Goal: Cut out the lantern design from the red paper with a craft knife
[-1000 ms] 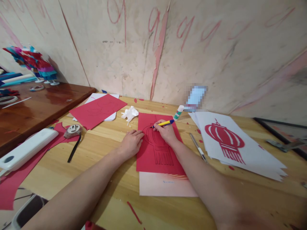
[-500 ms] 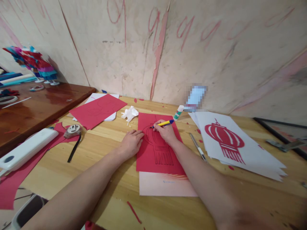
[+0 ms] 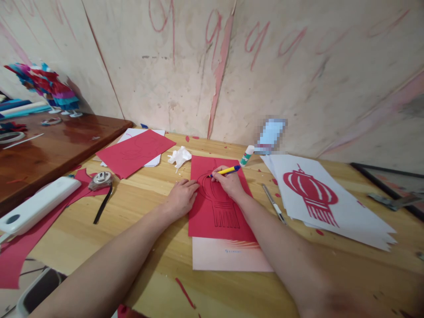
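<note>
On the wooden table lies a sheet of red paper (image 3: 202,223) with a lantern drawn on it in dark lines. My right hand (image 3: 229,182) grips a yellow pen (image 3: 228,171) with blue ends, its tip on the lantern's upper left curve. My left hand (image 3: 182,196) rests flat at the sheet's left edge, fingers stretched over the paper. Under the red sheet a pale printed booklet (image 3: 212,260) sticks out at the front. To the right, white sheets (image 3: 271,181) carry a red cut-paper lantern (image 3: 309,191).
A craft knife (image 3: 273,203) and a glue stick (image 3: 247,156) lie right of the red sheet. Crumpled tissue (image 3: 179,157) and another drawn-on red sheet (image 3: 135,152) are behind left. At left are a tape measure (image 3: 102,178) and a white device (image 3: 39,205). A blurred phone (image 3: 270,134) leans on the wall.
Almost nothing differs. Both hands and the pen stay in the same place on the red paper; only the camera view has shifted very slightly.
</note>
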Tool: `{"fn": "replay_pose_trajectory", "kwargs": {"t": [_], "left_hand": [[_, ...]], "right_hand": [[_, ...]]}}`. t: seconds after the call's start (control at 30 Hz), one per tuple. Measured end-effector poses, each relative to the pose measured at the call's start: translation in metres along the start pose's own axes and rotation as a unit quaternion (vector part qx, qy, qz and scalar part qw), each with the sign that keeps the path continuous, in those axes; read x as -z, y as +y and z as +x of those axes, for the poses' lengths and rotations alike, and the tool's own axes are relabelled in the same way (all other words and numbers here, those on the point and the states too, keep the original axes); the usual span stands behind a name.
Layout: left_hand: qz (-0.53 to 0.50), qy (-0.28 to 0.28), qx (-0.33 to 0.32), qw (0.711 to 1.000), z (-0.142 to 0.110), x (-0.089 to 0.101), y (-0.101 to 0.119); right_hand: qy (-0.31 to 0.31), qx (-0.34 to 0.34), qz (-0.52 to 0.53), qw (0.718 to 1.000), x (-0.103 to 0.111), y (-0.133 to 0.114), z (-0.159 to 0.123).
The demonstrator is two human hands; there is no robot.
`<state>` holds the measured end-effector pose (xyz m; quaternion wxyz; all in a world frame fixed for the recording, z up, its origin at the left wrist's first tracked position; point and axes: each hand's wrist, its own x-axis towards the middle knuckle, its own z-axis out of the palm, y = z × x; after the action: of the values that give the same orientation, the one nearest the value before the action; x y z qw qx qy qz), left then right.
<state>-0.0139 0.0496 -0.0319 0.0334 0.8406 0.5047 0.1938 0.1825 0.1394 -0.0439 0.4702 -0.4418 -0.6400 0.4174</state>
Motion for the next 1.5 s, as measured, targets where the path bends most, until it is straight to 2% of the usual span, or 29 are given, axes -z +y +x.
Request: {"fn": "replay_pose_trajectory", "kwargs": {"t": [0.8, 1.5], "left_hand": [[0.003, 0.001, 0.003, 1.0, -0.0009, -0.0009, -0.0012], [-0.005, -0.003, 0.007, 1.0, -0.0004, 0.0026, 0.0015]], "right_hand": [[-0.031, -0.005, 0.015, 0.999, 0.0006, -0.0013, -0.0009], [-0.029, -0.003, 0.031, 0.999, -0.0003, -0.002, -0.0007]]}}
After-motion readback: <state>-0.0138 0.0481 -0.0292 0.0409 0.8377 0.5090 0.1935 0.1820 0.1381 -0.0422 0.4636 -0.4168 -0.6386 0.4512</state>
